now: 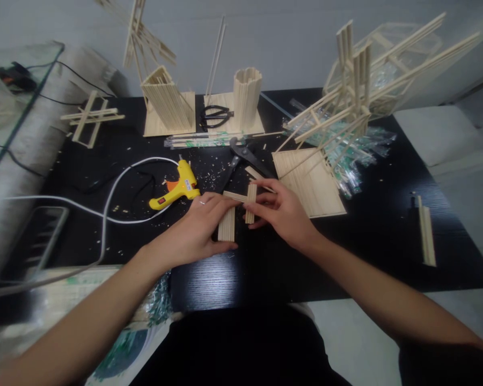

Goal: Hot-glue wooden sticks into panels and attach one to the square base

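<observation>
Both hands meet over a small piece made of pale wooden sticks near the front of the black table. My left hand (203,225) is closed around a flat strip of sticks laid side by side (226,225). A shorter stick strip (250,202) is pinched upright between the thumb and fingers of my right hand (279,212). Thin sticks run between the two strips; whether they are joined I cannot tell. Beside the left hand lies a yellow glue gun (177,187) with a white cord. Dark pliers (241,153) rest just beyond the hands.
Two stick-built towers (163,102) (247,96) stand on wooden bases at the back. A tall stick model (356,91) rises at the right over its base (312,185) and plastic packets (354,155). Black scissors (215,117) lie between the towers. Loose sticks (427,236) sit far right.
</observation>
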A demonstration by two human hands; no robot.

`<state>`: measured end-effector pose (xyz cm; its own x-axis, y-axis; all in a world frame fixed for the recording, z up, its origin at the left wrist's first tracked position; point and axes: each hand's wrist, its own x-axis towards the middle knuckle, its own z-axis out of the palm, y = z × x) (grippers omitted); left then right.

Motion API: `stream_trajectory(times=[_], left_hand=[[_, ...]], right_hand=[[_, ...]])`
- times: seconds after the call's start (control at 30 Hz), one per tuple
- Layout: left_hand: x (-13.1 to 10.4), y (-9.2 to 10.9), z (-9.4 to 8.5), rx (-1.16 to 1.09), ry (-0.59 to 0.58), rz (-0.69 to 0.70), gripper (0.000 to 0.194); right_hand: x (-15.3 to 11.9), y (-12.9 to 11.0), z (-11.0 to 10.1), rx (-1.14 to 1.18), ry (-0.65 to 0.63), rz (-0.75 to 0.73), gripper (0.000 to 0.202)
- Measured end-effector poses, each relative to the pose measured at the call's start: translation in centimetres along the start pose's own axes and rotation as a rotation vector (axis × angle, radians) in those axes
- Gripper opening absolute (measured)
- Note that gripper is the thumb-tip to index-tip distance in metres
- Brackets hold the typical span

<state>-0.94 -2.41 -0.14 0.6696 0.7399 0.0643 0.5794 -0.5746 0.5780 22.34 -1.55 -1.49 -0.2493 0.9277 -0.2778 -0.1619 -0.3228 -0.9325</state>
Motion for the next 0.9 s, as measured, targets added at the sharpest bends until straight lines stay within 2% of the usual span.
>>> stream_trajectory(times=[0.1, 0.43, 0.53, 0.6, 0.7, 0.77, 0.9], left_hand=[[0.1, 0.0, 0.0, 0.01, -0.036, 0.017, 0.076], [0.1, 0.0, 0.2, 0.04, -0.067, -0.001, 0.079], [0.0, 0.2, 0.0, 0.017, -0.02, -0.002, 0.08], [0.0, 0.1, -0.6, 0.013, 0.078, -0.027, 0.067], [-0.1, -1.0, -2.1, 0.122, 0.307, -0.192, 0.032], [-0.3, -2.1, -3.1, 0.244, 0.422, -0.357, 0.024], [-0.7, -4.4, -3.9, 0.353, 0.356, -0.571, 0.037]], right_hand=[[-0.1, -0.2, 0.0, -0.004, 0.005, -0.019, 0.062], [0.1, -0.1, 0.0, 0.01, -0.008, -0.033, 0.056], [0.0, -0.1, 0.0, 0.02, -0.004, -0.028, 0.059], [0.1, -0.1, -0.1, 0.039, -0.007, -0.03, 0.063], [0.1, 0.0, -0.1, 0.052, -0.009, -0.037, 0.066], [0.1, 0.0, -0.2, 0.044, -0.007, -0.044, 0.067], [0.2, -0.1, -0.3, 0.032, 0.005, -0.059, 0.069]])
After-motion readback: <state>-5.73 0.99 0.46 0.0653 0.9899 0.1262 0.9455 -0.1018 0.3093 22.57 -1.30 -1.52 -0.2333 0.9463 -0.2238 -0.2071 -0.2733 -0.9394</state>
